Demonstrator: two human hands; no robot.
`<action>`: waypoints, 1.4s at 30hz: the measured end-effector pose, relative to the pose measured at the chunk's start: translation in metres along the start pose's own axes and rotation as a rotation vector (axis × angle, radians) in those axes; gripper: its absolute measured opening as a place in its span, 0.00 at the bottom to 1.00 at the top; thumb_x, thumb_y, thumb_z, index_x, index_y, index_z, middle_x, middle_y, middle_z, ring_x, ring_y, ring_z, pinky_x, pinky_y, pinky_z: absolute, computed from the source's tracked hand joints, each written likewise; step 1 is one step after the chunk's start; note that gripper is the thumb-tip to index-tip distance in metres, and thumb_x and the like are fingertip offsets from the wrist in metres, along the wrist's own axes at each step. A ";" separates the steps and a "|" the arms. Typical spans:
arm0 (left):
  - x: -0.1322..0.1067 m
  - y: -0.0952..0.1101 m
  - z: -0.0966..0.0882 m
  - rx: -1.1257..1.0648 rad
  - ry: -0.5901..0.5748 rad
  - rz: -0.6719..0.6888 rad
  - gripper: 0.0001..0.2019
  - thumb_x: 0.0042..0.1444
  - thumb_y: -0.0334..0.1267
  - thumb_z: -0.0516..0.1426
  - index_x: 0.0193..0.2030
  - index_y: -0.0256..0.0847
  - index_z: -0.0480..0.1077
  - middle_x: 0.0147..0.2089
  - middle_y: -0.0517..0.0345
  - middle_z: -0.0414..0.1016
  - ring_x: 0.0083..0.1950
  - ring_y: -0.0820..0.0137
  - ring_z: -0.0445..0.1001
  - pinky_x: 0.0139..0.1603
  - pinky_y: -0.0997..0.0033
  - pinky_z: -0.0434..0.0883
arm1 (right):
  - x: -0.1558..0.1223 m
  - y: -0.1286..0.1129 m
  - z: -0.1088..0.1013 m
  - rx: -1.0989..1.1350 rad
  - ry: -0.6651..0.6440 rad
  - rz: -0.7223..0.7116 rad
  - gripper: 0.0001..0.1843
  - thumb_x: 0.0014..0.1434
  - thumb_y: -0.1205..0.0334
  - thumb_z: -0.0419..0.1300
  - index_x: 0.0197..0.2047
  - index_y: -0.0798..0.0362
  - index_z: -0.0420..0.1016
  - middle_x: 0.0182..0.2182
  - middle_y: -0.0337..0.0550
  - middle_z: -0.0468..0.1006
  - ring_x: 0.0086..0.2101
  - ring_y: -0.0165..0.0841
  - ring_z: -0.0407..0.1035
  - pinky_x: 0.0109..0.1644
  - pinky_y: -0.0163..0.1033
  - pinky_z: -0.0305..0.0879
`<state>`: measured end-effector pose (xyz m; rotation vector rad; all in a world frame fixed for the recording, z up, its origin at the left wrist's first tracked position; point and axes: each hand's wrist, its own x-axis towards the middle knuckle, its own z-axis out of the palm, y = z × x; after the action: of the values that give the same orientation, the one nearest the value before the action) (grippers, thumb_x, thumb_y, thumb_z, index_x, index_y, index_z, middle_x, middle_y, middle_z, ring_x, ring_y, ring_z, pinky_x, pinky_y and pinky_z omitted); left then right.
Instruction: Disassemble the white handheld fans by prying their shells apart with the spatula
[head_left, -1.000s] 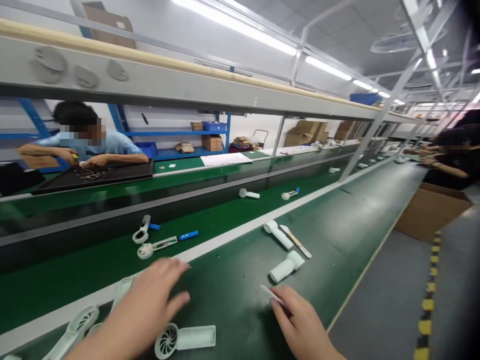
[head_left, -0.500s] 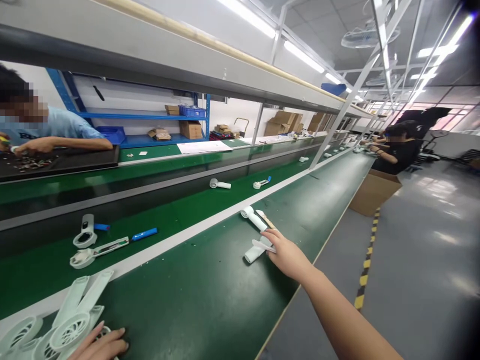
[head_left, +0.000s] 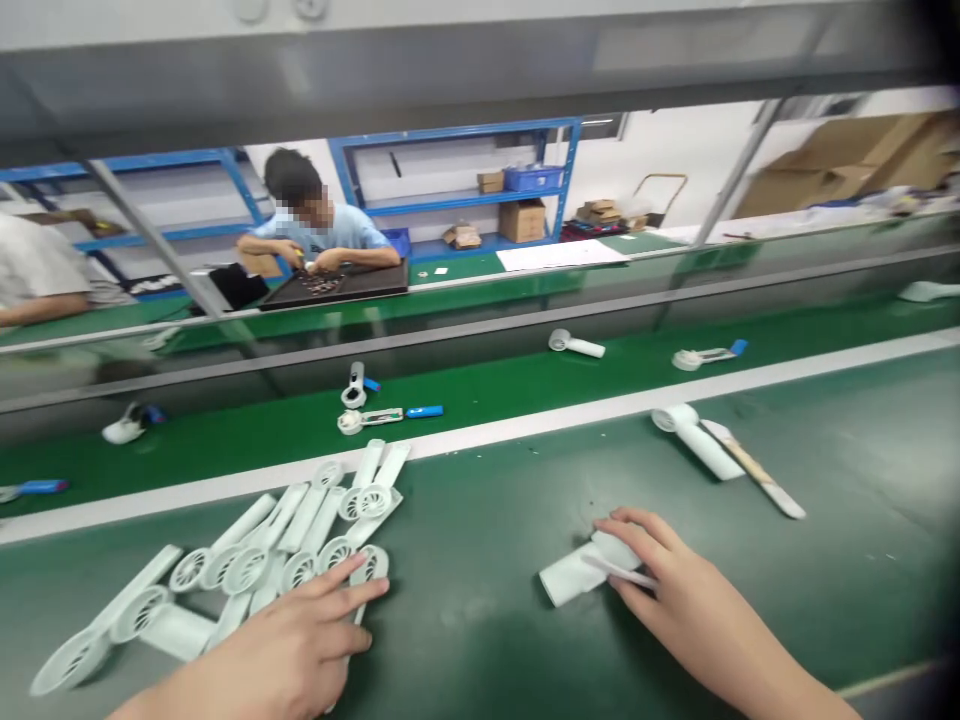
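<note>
My left hand lies flat, fingers spread, on the near edge of a heap of white fan-shell halves on the green bench. My right hand rests over a white handheld fan body lying on its side; its fingers curl around the fan's head end, and a thin white strip is pinched between them. Farther right lie another white fan body and a flat cream stick.
A green conveyor belt behind a white stripe carries loose fan parts and blue pieces. A person works over a black tray across the line; another sleeve shows far left. A grey overhead beam spans the top.
My view has swung back left and down. My right hand pulled the fan body toward me from beside the other fan. My left hand stays on the shell heap.
</note>
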<state>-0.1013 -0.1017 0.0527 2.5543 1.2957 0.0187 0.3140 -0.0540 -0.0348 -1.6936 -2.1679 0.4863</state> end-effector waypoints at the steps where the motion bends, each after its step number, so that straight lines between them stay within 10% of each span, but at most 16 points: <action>1: 0.002 0.006 -0.008 0.034 -0.065 0.100 0.12 0.48 0.27 0.54 0.28 0.50 0.74 0.48 0.63 0.78 0.65 0.62 0.63 0.72 0.56 0.51 | 0.000 -0.005 0.006 0.031 0.003 -0.021 0.20 0.58 0.58 0.54 0.55 0.38 0.67 0.58 0.41 0.62 0.35 0.35 0.73 0.35 0.40 0.71; 3: 0.012 0.021 -0.016 0.084 -0.116 0.221 0.16 0.50 0.24 0.51 0.37 0.48 0.74 0.55 0.60 0.74 0.67 0.61 0.60 0.71 0.52 0.51 | 0.000 -0.017 0.015 0.103 -0.011 -0.050 0.20 0.57 0.58 0.56 0.54 0.38 0.69 0.58 0.42 0.62 0.33 0.34 0.73 0.33 0.39 0.71; 9: 0.069 0.064 0.010 -0.091 0.109 -0.125 0.21 0.58 0.32 0.50 0.58 0.46 0.64 0.63 0.52 0.65 0.63 0.60 0.65 0.61 0.52 0.68 | 0.011 -0.060 0.000 0.293 -0.112 -0.104 0.24 0.52 0.71 0.54 0.51 0.43 0.72 0.53 0.43 0.65 0.42 0.34 0.70 0.45 0.39 0.68; 12: 0.090 0.072 0.012 -0.202 0.055 0.000 0.32 0.53 0.25 0.49 0.65 0.51 0.55 0.70 0.57 0.54 0.69 0.62 0.55 0.66 0.53 0.63 | 0.019 -0.067 -0.016 0.470 -0.208 -0.113 0.22 0.48 0.73 0.57 0.46 0.46 0.75 0.49 0.42 0.69 0.40 0.32 0.69 0.44 0.36 0.66; 17: 0.102 0.077 0.010 -0.346 0.025 0.300 0.29 0.56 0.32 0.57 0.64 0.52 0.57 0.71 0.58 0.51 0.72 0.59 0.45 0.69 0.50 0.54 | 0.014 -0.073 -0.010 1.168 -0.481 0.075 0.25 0.45 0.67 0.67 0.48 0.53 0.71 0.33 0.37 0.72 0.24 0.23 0.62 0.26 0.29 0.60; 21: 0.109 0.083 0.022 -0.585 0.199 0.220 0.17 0.62 0.45 0.53 0.55 0.44 0.65 0.63 0.49 0.64 0.66 0.58 0.59 0.64 0.57 0.62 | 0.003 -0.088 0.014 1.495 -0.511 0.209 0.29 0.49 0.51 0.68 0.50 0.55 0.66 0.23 0.31 0.66 0.14 0.18 0.46 0.13 0.28 0.40; 26: 0.119 0.079 0.014 -0.539 0.088 -0.112 0.15 0.66 0.45 0.44 0.48 0.47 0.69 0.45 0.55 0.73 0.46 0.65 0.73 0.48 0.66 0.71 | -0.002 -0.082 0.014 1.296 -0.193 0.372 0.20 0.60 0.46 0.56 0.48 0.49 0.59 0.32 0.36 0.68 0.20 0.22 0.56 0.17 0.28 0.41; 31: 0.138 0.060 0.012 -0.249 -0.101 -0.049 0.10 0.57 0.46 0.56 0.43 0.50 0.74 0.38 0.59 0.76 0.40 0.63 0.74 0.41 0.66 0.69 | -0.010 -0.051 -0.009 0.580 -0.169 0.188 0.10 0.65 0.57 0.49 0.37 0.51 0.67 0.28 0.38 0.69 0.30 0.30 0.64 0.33 0.35 0.58; 37: 0.146 0.050 0.018 -0.061 0.035 -0.080 0.19 0.56 0.48 0.57 0.53 0.48 0.70 0.50 0.54 0.73 0.52 0.58 0.70 0.49 0.60 0.69 | -0.020 -0.038 -0.011 -0.062 -0.174 -0.073 0.17 0.68 0.63 0.44 0.54 0.47 0.68 0.35 0.42 0.75 0.34 0.36 0.69 0.36 0.39 0.58; 42: 0.134 0.053 0.030 -0.012 0.051 -0.163 0.28 0.58 0.52 0.54 0.62 0.44 0.63 0.57 0.48 0.68 0.56 0.54 0.67 0.52 0.55 0.68 | -0.018 -0.029 -0.005 -0.297 -0.074 -0.189 0.14 0.68 0.64 0.45 0.42 0.55 0.71 0.30 0.43 0.74 0.31 0.36 0.67 0.32 0.40 0.52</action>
<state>0.0244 -0.0322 0.0221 2.4448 1.5143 0.0591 0.2952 -0.0775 -0.0178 -1.6089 -2.5267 0.1856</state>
